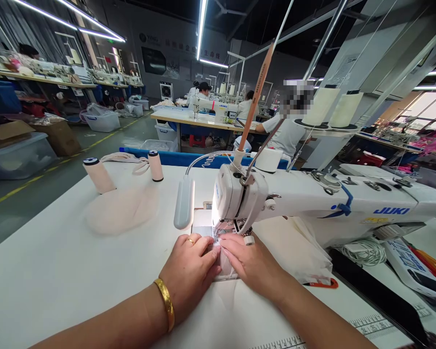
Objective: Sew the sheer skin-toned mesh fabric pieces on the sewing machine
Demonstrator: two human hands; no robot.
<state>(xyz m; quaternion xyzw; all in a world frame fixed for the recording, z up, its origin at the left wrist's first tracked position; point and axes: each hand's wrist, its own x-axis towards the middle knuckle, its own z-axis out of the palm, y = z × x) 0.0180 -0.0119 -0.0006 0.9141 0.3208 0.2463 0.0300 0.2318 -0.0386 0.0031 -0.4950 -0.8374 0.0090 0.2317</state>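
My left hand [191, 266], with a gold ring and a gold bangle at the wrist, lies flat on a small pale fabric piece [225, 266] just in front of the needle of a white JUKI sewing machine [312, 198]. My right hand [252, 261] presses the same piece from the right, fingertips close to the presser foot [218, 235]. Both hands have their fingers together and pinned down on the cloth. The needle itself is hidden in the glare of the lamp [184, 203].
Two thread cones [99, 175] [155, 166] and a pale cloth pile [121, 208] lie on the white table [58, 271] at left. More cloth [298, 247] lies under the machine arm. Cables sit at right. Other people sew at tables behind.
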